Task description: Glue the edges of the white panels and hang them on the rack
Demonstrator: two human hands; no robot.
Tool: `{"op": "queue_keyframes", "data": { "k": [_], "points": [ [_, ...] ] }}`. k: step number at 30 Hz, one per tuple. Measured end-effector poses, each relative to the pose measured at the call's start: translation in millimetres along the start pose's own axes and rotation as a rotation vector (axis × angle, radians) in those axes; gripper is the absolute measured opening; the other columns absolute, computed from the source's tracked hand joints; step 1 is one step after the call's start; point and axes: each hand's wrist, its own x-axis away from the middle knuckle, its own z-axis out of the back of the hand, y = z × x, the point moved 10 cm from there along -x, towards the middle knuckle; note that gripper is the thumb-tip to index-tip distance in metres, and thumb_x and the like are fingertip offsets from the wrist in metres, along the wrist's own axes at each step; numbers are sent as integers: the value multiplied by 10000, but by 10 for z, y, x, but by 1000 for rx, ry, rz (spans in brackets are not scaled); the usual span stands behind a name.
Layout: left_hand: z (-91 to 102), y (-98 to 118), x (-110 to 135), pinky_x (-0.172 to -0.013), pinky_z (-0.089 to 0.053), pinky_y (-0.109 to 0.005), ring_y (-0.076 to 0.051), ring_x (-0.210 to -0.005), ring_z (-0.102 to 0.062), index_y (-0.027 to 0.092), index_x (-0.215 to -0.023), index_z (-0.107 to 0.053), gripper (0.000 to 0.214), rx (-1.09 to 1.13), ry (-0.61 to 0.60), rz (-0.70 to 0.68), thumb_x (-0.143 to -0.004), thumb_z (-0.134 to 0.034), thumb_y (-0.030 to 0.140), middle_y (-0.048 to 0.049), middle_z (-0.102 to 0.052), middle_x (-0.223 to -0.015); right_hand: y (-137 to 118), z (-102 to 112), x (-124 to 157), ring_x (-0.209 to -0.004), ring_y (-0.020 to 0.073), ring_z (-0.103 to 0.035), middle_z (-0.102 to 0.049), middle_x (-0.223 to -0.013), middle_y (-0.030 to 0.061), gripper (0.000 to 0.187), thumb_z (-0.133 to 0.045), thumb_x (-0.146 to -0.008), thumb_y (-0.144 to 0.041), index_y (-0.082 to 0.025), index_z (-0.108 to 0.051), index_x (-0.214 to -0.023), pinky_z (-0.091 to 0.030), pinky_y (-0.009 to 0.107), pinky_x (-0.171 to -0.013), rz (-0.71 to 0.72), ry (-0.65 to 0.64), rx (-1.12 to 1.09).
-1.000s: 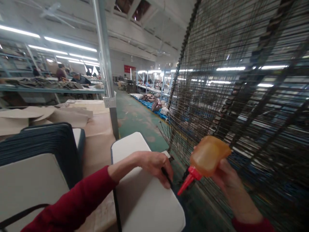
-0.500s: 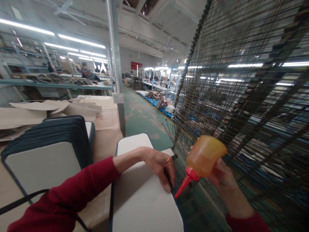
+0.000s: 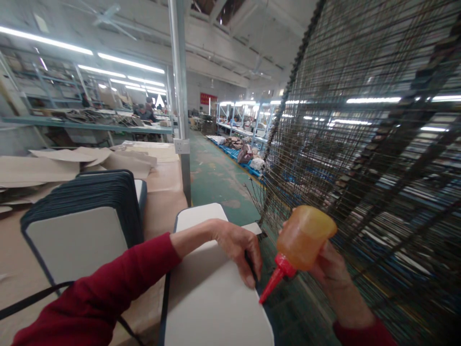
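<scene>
A white panel with rounded corners and a dark edge (image 3: 212, 293) lies before me. My left hand (image 3: 237, 247) reaches across it, with thumb and fingers pinched on a dark edging strip (image 3: 256, 278) at the right side. In my right hand (image 3: 329, 266) is a squeeze bottle of amber liquid (image 3: 306, 235), tilted downward. Its red nozzle (image 3: 273, 283) has its tip at the panel's right edge, just below my left fingertips. A loose dark strap (image 3: 36, 300) passes under my left sleeve.
On the table (image 3: 163, 202) at left stand several stacked panels with dark edges (image 3: 82, 235), with beige sheets (image 3: 54, 166) behind. A metal post (image 3: 182, 96) rises at the table's far corner. A tall wire rack (image 3: 345, 134) stands close on the right.
The bottle has tipped and moved slightly down and left, bringing its nozzle tip to the panel's edge. My left hand has stayed in place. The view has shifted slightly left.
</scene>
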Motion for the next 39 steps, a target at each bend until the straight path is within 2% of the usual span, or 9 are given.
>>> {"op": "queue_keyframes", "data": {
  "k": [7, 14, 19, 26, 30, 34, 36, 39],
  "points": [
    [14, -20, 35, -648, -475, -176, -123, -680, -621, 100, -820, -735, 135, -26, 24, 16, -693, -696, 118, -1, -714, -710, -32, -59, 31, -917, 287, -634, -665, -1055, 41, 766, -768, -506, -548, -384, -497, -1203, -488, 500, -840, 32, -82, -23],
    [38, -13, 63, -633, -480, -193, -140, -683, -625, 108, -820, -740, 267, -21, 54, -12, -647, -766, 309, -12, -714, -713, -29, -100, 28, -923, 283, -633, -670, -1048, 40, 713, -771, -499, -536, -358, -542, -1150, -500, 466, -832, 23, -76, -4],
    [49, -28, 105, -668, -479, -202, -141, -696, -622, 121, -811, -740, 315, 1, 59, 3, -625, -773, 373, -9, -716, -719, -39, -87, 51, -880, 298, -642, -683, -997, 52, 734, -800, -414, -532, -327, -591, -1088, -509, 489, -794, 6, 10, -14],
    [115, -79, 170, -668, -475, -206, -143, -692, -622, 124, -809, -741, 370, 7, 103, 5, -598, -775, 427, -8, -711, -717, 39, -20, 40, -882, 285, -640, -684, -988, 72, 760, -815, -344, -524, -278, -632, -1040, -512, 432, -782, -34, 94, -38],
    [124, -102, 203, -667, -470, -200, -137, -685, -619, 125, -794, -740, 369, 12, 114, 12, -591, -777, 431, -3, -707, -704, 81, -11, 58, -856, 282, -641, -680, -1002, 67, 768, -799, -395, -527, -301, -591, -1099, -512, 458, -765, -42, 92, -60],
    [152, -101, 246, -653, -465, -193, -131, -681, -611, 113, -800, -737, 361, 12, 140, 10, -604, -775, 414, -6, -707, -702, 56, -17, 98, -832, 304, -645, -690, -948, 69, 849, -820, -313, -527, -308, -579, -1098, -503, 504, -776, -61, 137, -62],
    [169, -100, 272, -655, -462, -188, -126, -680, -607, 107, -808, -736, 364, 10, 150, 7, -614, -771, 412, -10, -709, -709, 58, 20, 115, -831, 311, -645, -691, -948, 81, 881, -827, -284, -522, -300, -579, -1100, -503, 514, -779, -74, 167, -67],
    [219, -120, 320, -653, -456, -179, -116, -670, -601, 109, -815, -735, 371, -3, 181, 14, -624, -761, 425, -10, -709, -712, 64, 136, 126, -814, 296, -649, -695, -934, 70, 831, -830, -339, -483, -303, -577, -1110, -505, 511, -794, -41, 183, -85]
  ]
}}
